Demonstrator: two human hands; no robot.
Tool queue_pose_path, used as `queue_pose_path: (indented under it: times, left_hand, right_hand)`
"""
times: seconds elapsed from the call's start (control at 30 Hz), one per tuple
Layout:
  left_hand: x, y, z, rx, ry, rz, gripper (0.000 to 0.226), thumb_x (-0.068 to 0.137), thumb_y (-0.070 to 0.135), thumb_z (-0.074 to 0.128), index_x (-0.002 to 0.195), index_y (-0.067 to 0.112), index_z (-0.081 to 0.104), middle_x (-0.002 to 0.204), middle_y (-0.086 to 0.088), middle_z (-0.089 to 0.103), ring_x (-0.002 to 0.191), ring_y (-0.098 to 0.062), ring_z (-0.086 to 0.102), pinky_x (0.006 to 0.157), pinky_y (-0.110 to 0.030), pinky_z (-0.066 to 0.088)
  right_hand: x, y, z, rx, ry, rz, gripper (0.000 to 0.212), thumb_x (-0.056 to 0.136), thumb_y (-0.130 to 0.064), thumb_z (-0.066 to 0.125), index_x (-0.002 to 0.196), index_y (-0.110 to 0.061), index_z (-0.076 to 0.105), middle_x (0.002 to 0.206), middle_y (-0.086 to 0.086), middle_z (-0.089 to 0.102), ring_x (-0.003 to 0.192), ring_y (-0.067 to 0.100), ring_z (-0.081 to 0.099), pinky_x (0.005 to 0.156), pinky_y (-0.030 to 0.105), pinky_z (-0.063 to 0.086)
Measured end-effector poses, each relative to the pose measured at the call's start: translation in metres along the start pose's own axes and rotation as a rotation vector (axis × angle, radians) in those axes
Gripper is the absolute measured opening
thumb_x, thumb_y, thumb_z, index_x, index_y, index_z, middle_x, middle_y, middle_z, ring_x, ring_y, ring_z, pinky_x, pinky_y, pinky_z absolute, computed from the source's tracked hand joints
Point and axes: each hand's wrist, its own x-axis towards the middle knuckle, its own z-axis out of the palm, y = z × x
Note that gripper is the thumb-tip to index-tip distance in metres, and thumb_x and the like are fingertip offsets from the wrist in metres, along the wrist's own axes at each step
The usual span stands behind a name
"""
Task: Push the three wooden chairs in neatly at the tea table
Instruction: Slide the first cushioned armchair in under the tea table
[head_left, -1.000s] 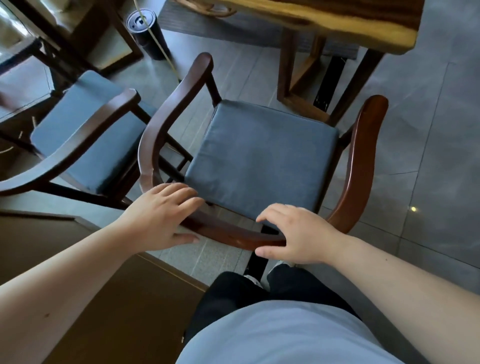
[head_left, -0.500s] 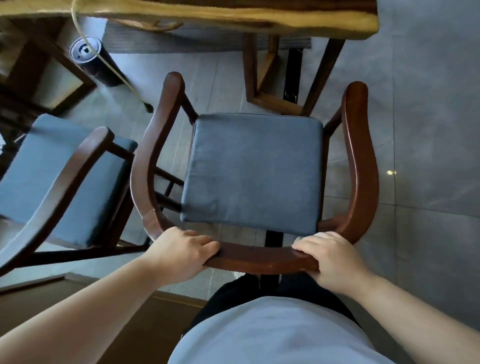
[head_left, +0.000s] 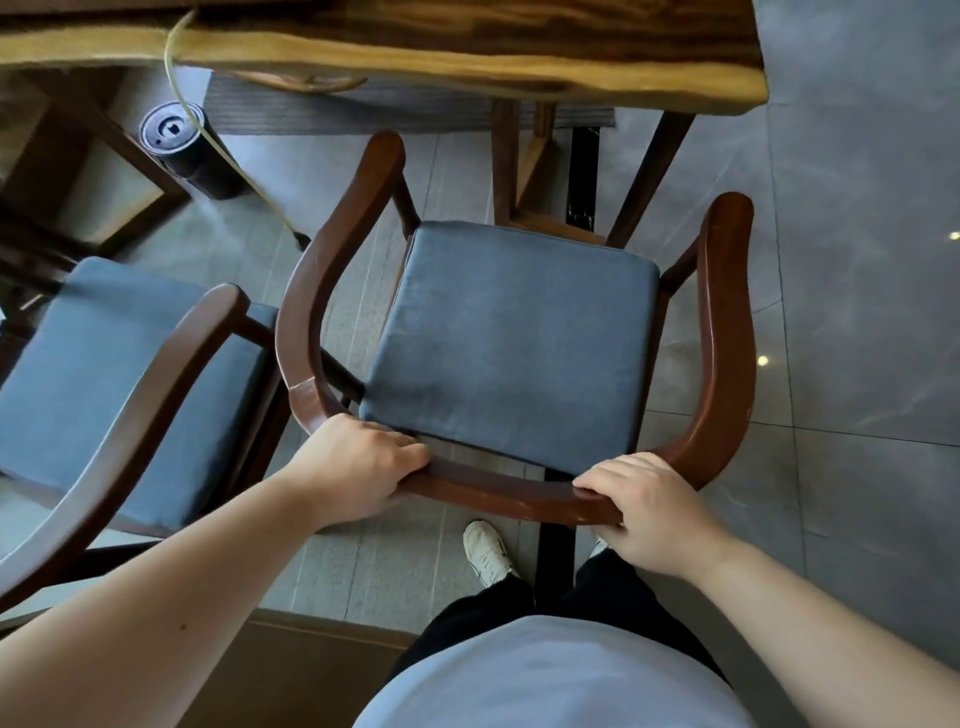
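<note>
A dark wooden armchair (head_left: 727, 332) with a grey-blue seat cushion (head_left: 511, 338) stands in front of me, facing the tea table (head_left: 467, 52). Its front sits just short of the table's edge. My left hand (head_left: 358, 467) grips the curved back rail at its left bend. My right hand (head_left: 649, 509) grips the same rail toward the right. A second matching chair (head_left: 156, 374) stands to the left, angled and close beside the first. A third chair's frame is partly visible at the far left (head_left: 62, 208).
A black cylindrical bin (head_left: 182, 150) stands on the grey tiled floor under the table's left part, with a yellowish cord (head_left: 228, 156) running past it. The table's legs (head_left: 545, 171) rise just beyond the chair's seat. A brown cabinet top (head_left: 291, 670) lies at my lower left.
Both hands closed around the chair's back rail. The chair swung square to the table and moved toward it, and my view rose over the seat.
</note>
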Motion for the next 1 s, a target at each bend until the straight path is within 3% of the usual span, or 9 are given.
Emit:
queue_pose_path:
  times: [0.13, 0.27, 0.4, 0.47, 0.57, 0.77, 1.0]
  left_hand:
    - [0.002, -0.001, -0.002, -0.007, -0.021, 0.003, 0.024, 0.079, 0.037, 0.05, 0.09, 0.025, 0.068, 0.073, 0.01, 0.067, 0.068, -0.016, 0.066, 0.052, -0.031, 0.053]
    - [0.004, 0.001, 0.0, -0.033, -0.072, -0.053, 0.023, 0.072, 0.034, 0.061, 0.093, 0.027, 0.066, 0.076, 0.012, 0.066, 0.07, -0.015, 0.063, 0.055, -0.033, 0.053]
    - [-0.001, -0.001, 0.009, -0.041, -0.061, -0.066, 0.023, 0.075, 0.03, 0.054, 0.094, 0.027, 0.067, 0.08, 0.012, 0.068, 0.073, -0.017, 0.065, 0.064, -0.035, 0.055]
    - [-0.003, 0.0, 0.013, -0.049, -0.038, -0.085, 0.024, 0.074, 0.029, 0.052, 0.092, 0.027, 0.066, 0.081, 0.011, 0.069, 0.075, -0.017, 0.066, 0.068, -0.035, 0.055]
    - [0.0, 0.008, 0.015, -0.07, 0.035, -0.106, 0.025, 0.072, 0.029, 0.047, 0.086, 0.025, 0.067, 0.077, 0.01, 0.069, 0.071, -0.018, 0.065, 0.065, -0.035, 0.054]
    - [0.036, 0.032, 0.011, -0.084, 0.14, -0.131, 0.017, 0.069, 0.032, 0.048, 0.074, 0.024, 0.062, 0.064, 0.01, 0.062, 0.058, -0.02, 0.059, 0.054, -0.032, 0.05]
    - [0.061, 0.04, 0.009, -0.083, 0.165, -0.188, 0.016, 0.072, 0.038, 0.054, 0.075, 0.024, 0.062, 0.066, 0.01, 0.064, 0.061, -0.021, 0.062, 0.055, -0.033, 0.052]
  right_hand:
    - [0.002, 0.019, -0.008, 0.06, -0.199, 0.043, 0.032, 0.078, -0.038, 0.063, 0.107, -0.026, 0.062, 0.101, -0.011, 0.066, 0.091, 0.013, 0.062, 0.083, 0.033, 0.049]
    - [0.012, 0.039, -0.023, -0.095, -0.468, 0.048, 0.038, 0.076, -0.04, 0.062, 0.113, -0.035, 0.054, 0.096, -0.013, 0.067, 0.087, 0.014, 0.064, 0.077, 0.036, 0.05]
    - [0.04, 0.042, -0.04, -0.096, -0.878, 0.061, 0.049, 0.069, -0.027, 0.065, 0.111, -0.039, 0.042, 0.094, -0.006, 0.062, 0.08, 0.017, 0.06, 0.069, 0.044, 0.054]
    - [0.049, 0.042, -0.044, -0.084, -0.971, 0.069, 0.05, 0.067, -0.023, 0.066, 0.109, -0.037, 0.041, 0.096, -0.003, 0.058, 0.081, 0.019, 0.058, 0.069, 0.047, 0.055]
    - [0.051, 0.046, -0.051, -0.099, -1.012, 0.089, 0.048, 0.069, -0.018, 0.066, 0.109, -0.032, 0.043, 0.098, -0.002, 0.057, 0.083, 0.019, 0.057, 0.071, 0.048, 0.055]
    - [0.056, 0.078, -0.091, -0.175, -0.975, 0.122, 0.055, 0.065, -0.014, 0.058, 0.109, -0.04, 0.037, 0.1, -0.003, 0.057, 0.087, 0.02, 0.057, 0.072, 0.049, 0.052]
    - [0.07, 0.101, -0.121, -0.249, -0.946, 0.091, 0.059, 0.066, -0.016, 0.065, 0.11, -0.037, 0.033, 0.08, 0.003, 0.059, 0.072, 0.024, 0.058, 0.063, 0.051, 0.052]
